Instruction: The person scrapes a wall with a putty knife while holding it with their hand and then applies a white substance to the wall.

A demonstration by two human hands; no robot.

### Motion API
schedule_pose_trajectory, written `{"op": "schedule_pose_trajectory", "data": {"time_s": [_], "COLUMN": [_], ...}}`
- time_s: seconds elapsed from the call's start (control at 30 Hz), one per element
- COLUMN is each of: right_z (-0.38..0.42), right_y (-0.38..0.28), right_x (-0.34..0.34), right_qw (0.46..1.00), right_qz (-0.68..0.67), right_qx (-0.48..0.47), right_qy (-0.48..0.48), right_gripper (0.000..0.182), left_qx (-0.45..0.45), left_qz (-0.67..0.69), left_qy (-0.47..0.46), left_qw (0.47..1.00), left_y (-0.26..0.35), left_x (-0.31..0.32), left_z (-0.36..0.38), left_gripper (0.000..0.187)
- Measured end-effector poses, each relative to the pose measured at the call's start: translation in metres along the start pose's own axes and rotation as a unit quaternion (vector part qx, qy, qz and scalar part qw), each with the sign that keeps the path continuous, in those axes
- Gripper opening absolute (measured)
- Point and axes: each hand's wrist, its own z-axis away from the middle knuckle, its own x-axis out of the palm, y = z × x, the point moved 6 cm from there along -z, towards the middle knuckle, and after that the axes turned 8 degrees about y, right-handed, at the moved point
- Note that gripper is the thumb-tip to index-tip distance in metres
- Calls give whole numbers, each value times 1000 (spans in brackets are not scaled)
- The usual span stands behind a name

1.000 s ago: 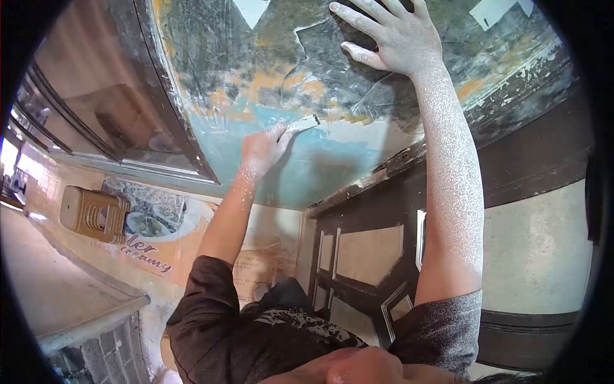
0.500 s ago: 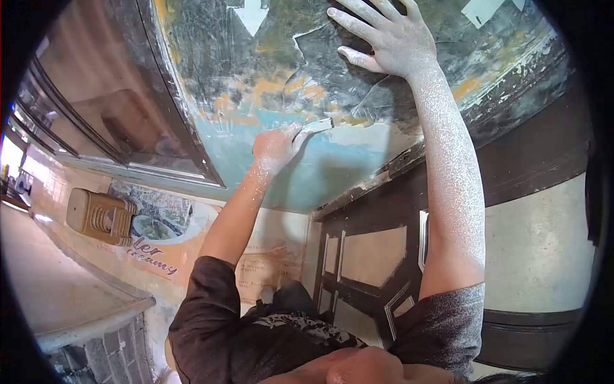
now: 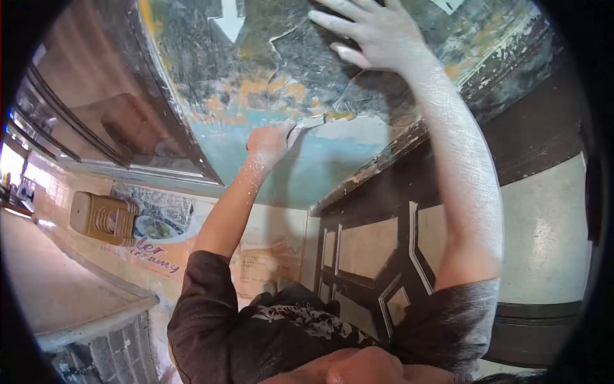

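My left hand (image 3: 266, 141) is closed around a pale, flat scraper (image 3: 309, 122). Its tip rests at the border where peeling dark paint meets the light blue part of the wall (image 3: 313, 157). Higher up, my right hand (image 3: 371, 32) lies flat with spread fingers against the dark, worn paint (image 3: 307, 64). White dust coats that hand and forearm. A cracked flake edge shows in the dark paint left of the right hand. Just right of the scraper tip is a bare whitish patch (image 3: 361, 128).
Dark panelled wooden doors (image 3: 364, 249) stand at the right. A dark-framed glass pane (image 3: 128, 121) borders the wall at the left. Below it, a stack of brown plastic stools (image 3: 102, 216) stands by a printed banner (image 3: 160, 253). A ledge (image 3: 83, 281) is at lower left.
The view has shifted slightly, moving the wall left in the picture. Against the wall, the scraper tip has slid a little to the right. My right hand stays pressed in about the same place.
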Motion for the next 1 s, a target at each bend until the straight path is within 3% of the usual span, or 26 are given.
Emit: {"op": "schedule_pose_trajectory", "data": {"time_s": [0.17, 0.37, 0.43, 0.47, 0.73, 1.0], "right_z": [23, 22, 24, 23, 41, 39], "right_y": [44, 43, 43, 44, 58, 54], "right_x": [-7, -10, -12, -13, -16, -21], "right_qw": [992, 996, 995, 995, 995, 995], "right_qz": [86, 51, 52, 53, 55, 58], "right_qx": [-84, -62, -69, -74, -70, -73], "right_qy": [-35, -43, -40, -33, -53, -47], "right_gripper": [61, 61, 60, 60, 61, 63], "left_qx": [0, 24, 27, 44, -22, -33], "left_qz": [21, 5, -29, -18, -8, 20], "left_qy": [5, 9, -38, -1, -64, -37], "left_qw": [1000, 1000, 998, 999, 998, 999], "left_y": [16, 29, 31, 22, 33, 51], "left_x": [8, 9, -5, 3, 9, 4], "left_z": [-1, -3, -3, -4, -13, -9], "left_gripper": [38, 35, 35, 36, 37, 40]}}
